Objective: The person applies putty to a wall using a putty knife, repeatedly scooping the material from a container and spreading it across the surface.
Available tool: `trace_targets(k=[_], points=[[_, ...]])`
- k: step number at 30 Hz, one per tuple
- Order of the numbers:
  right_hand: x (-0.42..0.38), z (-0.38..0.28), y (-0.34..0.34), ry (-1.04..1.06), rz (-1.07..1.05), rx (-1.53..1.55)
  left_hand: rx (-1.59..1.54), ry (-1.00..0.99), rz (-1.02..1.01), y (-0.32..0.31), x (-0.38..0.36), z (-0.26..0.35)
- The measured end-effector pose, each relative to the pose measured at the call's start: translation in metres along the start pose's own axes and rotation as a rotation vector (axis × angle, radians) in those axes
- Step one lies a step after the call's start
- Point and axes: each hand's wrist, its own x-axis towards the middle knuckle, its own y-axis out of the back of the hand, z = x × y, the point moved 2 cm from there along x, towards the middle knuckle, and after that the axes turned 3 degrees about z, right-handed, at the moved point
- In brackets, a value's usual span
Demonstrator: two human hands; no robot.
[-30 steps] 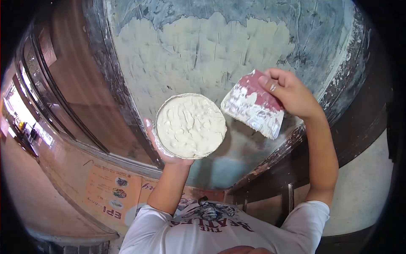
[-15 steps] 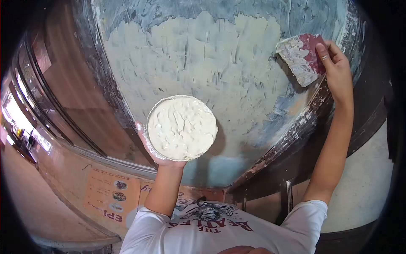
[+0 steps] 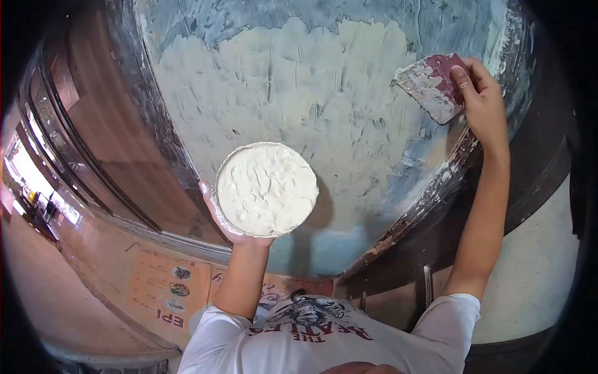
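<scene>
My left hand (image 3: 223, 219) is wrapped under and around a round tub of off-white putty (image 3: 266, 189), its open top facing me; most of the fingers are hidden beneath it. At the upper right, my right hand (image 3: 484, 103) pinches a dark red putty spreader (image 3: 450, 71) between thumb and fingers. Thick pale putty coats the spreader's left and lower part. The blade lies close over the right side of the wall panel (image 3: 299, 93), where a broad pale patch of putty covers blue-grey paint.
Dark, paint-flecked frame strips (image 3: 436, 193) border the panel on both sides. To the left is a brown door (image 3: 134, 187) with dark curved bars. An orange printed poster (image 3: 168, 287) lies low at the left, near a bright opening (image 3: 37, 177).
My right hand and the spreader have shifted slightly left, and the spreader has tilted a little. The left hand with the tub stays nearly in place.
</scene>
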Motion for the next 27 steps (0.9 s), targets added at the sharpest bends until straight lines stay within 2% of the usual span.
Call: trace_targets(k=[2,4,6,8,10,12,13,18,22,25,27], points=[[0.0,0.002,0.0,0.019,0.025,-0.019,-0.033,0.017,-0.029,-0.001,0.0,0.0],[0.002,0.006,0.005,-0.003,0.144,0.087,0.028,-0.006,-0.018,0.002,0.0,0.001],[0.0,0.004,0.006,-0.034,0.144,0.157,0.041,-0.026,0.022,0.002,0.0,0.002],[-0.002,0.002,0.004,-0.025,0.003,0.078,0.067,-0.049,0.079,0.003,0.0,0.002],[-0.004,0.003,-0.003,0.009,0.007,0.039,0.075,-0.04,0.077,0.004,0.001,0.001],[-0.003,0.006,-0.004,0.029,0.087,-0.061,0.024,0.0,-0.026,0.002,0.0,0.0],[-0.004,0.001,-0.005,0.048,0.17,-0.023,0.03,-0.023,-0.024,0.002,-0.001,0.0],[-0.007,0.008,0.002,-0.009,0.109,0.219,0.045,-0.035,0.011,0.005,0.0,0.001],[-0.011,0.004,-0.007,0.071,0.062,-0.025,0.065,-0.034,0.025,0.002,0.0,-0.002],[-0.008,0.005,-0.005,0.086,0.289,0.012,0.045,-0.044,0.032,0.005,0.0,0.0],[-0.01,0.003,0.0,0.041,0.258,0.064,0.045,-0.04,0.008,0.004,-0.001,0.001]])
